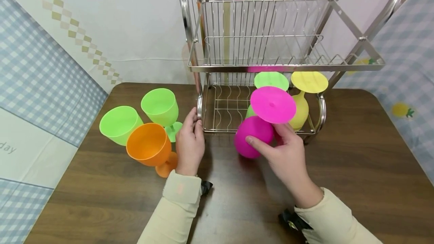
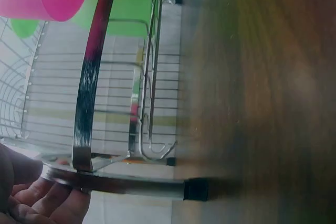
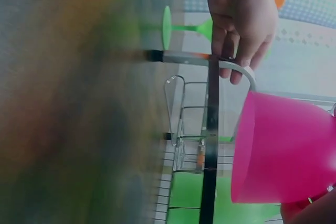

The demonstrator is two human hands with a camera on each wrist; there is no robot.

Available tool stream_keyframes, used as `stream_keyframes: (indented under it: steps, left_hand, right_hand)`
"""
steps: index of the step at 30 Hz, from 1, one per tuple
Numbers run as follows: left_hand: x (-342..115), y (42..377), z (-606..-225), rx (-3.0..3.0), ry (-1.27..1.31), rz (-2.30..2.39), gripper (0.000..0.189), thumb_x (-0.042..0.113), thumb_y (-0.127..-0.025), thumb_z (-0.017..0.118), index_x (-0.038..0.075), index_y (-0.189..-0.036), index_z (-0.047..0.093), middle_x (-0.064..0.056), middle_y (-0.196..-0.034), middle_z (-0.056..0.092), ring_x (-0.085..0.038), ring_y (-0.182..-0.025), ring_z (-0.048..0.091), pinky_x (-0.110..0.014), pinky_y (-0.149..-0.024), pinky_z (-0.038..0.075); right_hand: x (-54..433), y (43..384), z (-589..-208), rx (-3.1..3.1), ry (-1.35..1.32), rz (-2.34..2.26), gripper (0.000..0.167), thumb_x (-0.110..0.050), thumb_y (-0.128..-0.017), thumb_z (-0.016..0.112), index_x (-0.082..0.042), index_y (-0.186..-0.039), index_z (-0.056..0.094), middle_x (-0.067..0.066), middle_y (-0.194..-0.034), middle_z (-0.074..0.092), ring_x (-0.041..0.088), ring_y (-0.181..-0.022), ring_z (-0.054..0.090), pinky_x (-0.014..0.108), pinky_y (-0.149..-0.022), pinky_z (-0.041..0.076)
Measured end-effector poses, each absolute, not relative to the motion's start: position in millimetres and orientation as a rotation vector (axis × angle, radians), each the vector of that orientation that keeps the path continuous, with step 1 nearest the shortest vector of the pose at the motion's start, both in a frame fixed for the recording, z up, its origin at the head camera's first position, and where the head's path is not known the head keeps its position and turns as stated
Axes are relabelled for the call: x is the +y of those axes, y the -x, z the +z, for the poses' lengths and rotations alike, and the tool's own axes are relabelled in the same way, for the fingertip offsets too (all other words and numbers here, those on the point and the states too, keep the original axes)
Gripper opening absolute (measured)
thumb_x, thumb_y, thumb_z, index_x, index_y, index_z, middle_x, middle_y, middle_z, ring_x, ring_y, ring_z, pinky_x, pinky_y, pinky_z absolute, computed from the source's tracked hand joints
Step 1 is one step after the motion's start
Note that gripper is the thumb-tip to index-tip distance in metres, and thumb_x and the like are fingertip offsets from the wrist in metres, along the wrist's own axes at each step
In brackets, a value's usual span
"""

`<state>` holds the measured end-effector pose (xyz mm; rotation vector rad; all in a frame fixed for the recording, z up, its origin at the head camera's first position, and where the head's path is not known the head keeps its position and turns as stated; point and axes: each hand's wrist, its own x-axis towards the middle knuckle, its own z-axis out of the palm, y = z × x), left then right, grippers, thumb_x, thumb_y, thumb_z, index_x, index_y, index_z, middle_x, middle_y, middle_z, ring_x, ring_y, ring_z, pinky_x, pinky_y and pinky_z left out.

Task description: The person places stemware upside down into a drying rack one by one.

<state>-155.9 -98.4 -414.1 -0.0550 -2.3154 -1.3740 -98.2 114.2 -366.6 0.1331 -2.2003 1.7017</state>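
Magenta goblet upside down in right hand, left hand on rack

From where I stand: the person's right hand (image 1: 288,153) pinches a magenta plastic goblet (image 1: 253,136), thumb on the outside of the bowl, other fingers partly hidden behind it. Goblet is mouth down, round foot up, in the air just in front of the rack's lower tier; right wrist view shows its rim apart from the table.

Left hand (image 1: 191,144) grips the shiny two-tier metal dish rack (image 1: 288,68) at its left front upright, thumb one side, fingers curled round the other.

On the lower tier, right part: a light-green plastic goblet (image 1: 270,80), upside down, mostly hidden behind the magenta one, and a yellow plastic goblet (image 1: 300,112), also upside down, to its right.

Left of the left hand, three stand mouth up on the dark brown wood-grain table (image 1: 237,202): an orange plastic goblet (image 1: 149,146) nearest the person, a bright green goblet (image 1: 159,106) behind it near the rack, and a second green goblet (image 1: 119,125) farthest left, its stem hidden by the orange one.

Cream sleeves (image 1: 178,210) on both arms, blue-and-white checked cloth (image 1: 37,44) at the sides.
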Motion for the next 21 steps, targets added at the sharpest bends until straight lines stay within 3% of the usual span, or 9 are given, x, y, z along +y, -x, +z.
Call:
stream_keyframes:
  steps: [7,14,21]
  left_hand:
    - [-100.3,158.4,-413.8,-2.321,0.04,-1.39,0.036,0.009,-0.099,0.064,0.004,-0.134,0.062,-0.011,-0.116,0.073,-0.024,-0.104,0.071,-0.038,-0.092,0.057]
    - [-99.0,157.4,-412.7,-2.325,0.06,-1.389,0.032,0.008,-0.1,0.061,0.006,-0.132,0.063,-0.007,-0.116,0.073,-0.021,-0.105,0.07,-0.037,-0.094,0.056]
    - [-98.9,157.4,-411.8,-2.309,0.074,-1.385,0.031,0.007,-0.1,0.061,0.006,-0.131,0.064,-0.007,-0.114,0.073,-0.021,-0.104,0.071,-0.037,-0.093,0.057]
  right_hand:
    - [105.4,116.7,-362.8,-2.281,-0.184,1.682,0.059,-0.006,-0.077,0.087,-0.012,-0.133,0.066,0.0,-0.126,0.062,0.013,-0.111,0.061,0.024,-0.09,0.055]
    - [92.8,130.9,-364.6,-2.331,-0.183,1.685,0.061,-0.011,-0.078,0.087,-0.01,-0.135,0.065,0.005,-0.126,0.063,0.019,-0.11,0.061,0.04,-0.091,0.057]
    - [82.8,140.2,-367.4,-2.349,-0.206,1.637,0.066,-0.013,-0.079,0.087,-0.006,-0.139,0.06,0.009,-0.131,0.061,0.025,-0.112,0.062,0.046,-0.092,0.056]
